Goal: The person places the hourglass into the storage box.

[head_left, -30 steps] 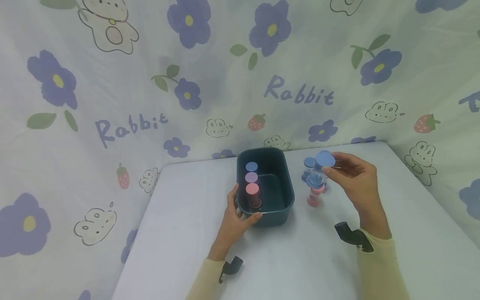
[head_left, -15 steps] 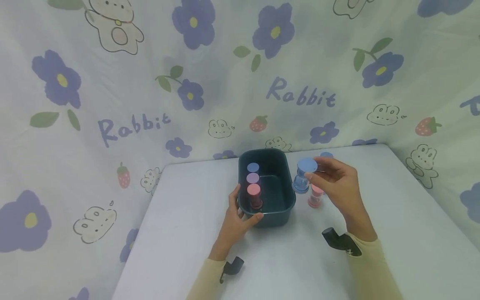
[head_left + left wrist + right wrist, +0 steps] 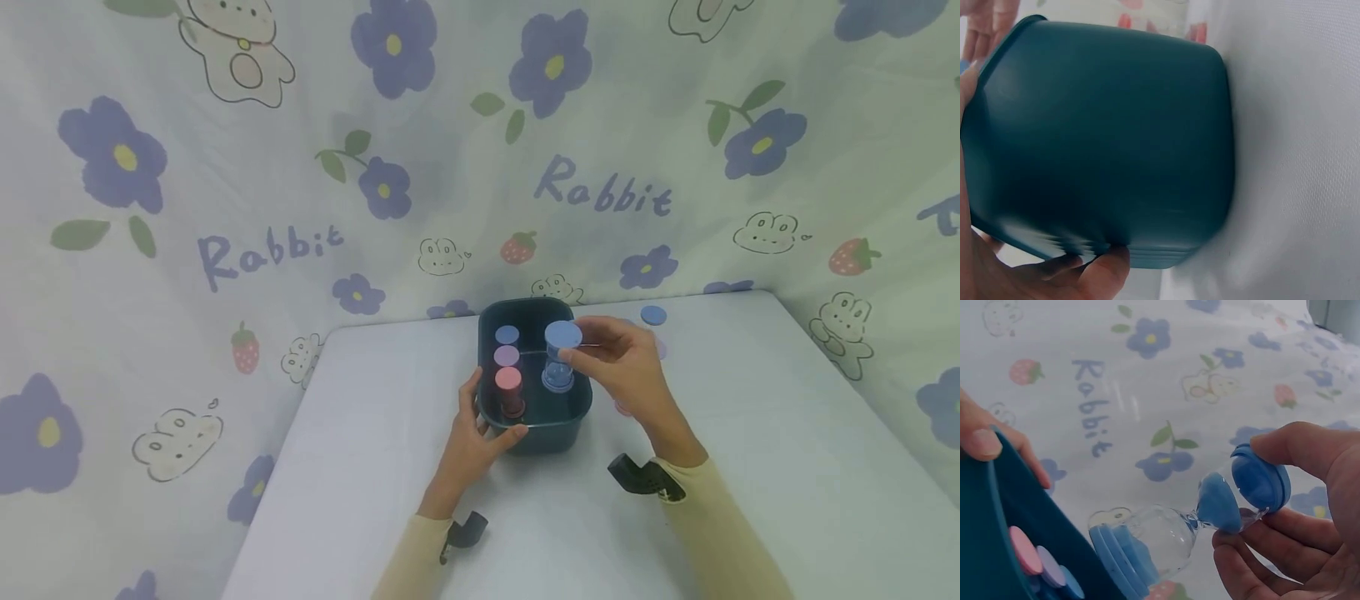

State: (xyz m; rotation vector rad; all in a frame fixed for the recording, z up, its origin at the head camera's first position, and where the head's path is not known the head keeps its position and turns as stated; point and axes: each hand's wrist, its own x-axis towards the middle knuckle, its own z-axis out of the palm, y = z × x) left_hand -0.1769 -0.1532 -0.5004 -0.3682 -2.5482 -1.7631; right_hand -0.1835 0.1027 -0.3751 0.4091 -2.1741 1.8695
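My right hand (image 3: 630, 367) pinches a blue sand timer (image 3: 563, 335) by its upper end, thumb on one side and fingers on the other. In the head view the timer appears over the right half of a dark teal bin (image 3: 547, 438); the right wrist view shows blue sand in both of its glass bulbs (image 3: 1169, 540). With its thumb at the front rim and fingers along the left side, my left hand (image 3: 467, 450) grips the bin. Along the bin's left wall stand a blue timer (image 3: 507, 335), a purple timer (image 3: 506, 356) and a pink timer (image 3: 509, 385).
Right of the bin, more timers stand on the white table (image 3: 375, 400): a blue one (image 3: 654, 315), a purple one (image 3: 661, 348) and a pink one (image 3: 622, 408), partly hidden by my right hand. A patterned cloth (image 3: 450, 167) hangs behind the table.
My right hand has carried the blue timer left, from above the timers on the table to over the bin. My left hand keeps its grip on the bin.
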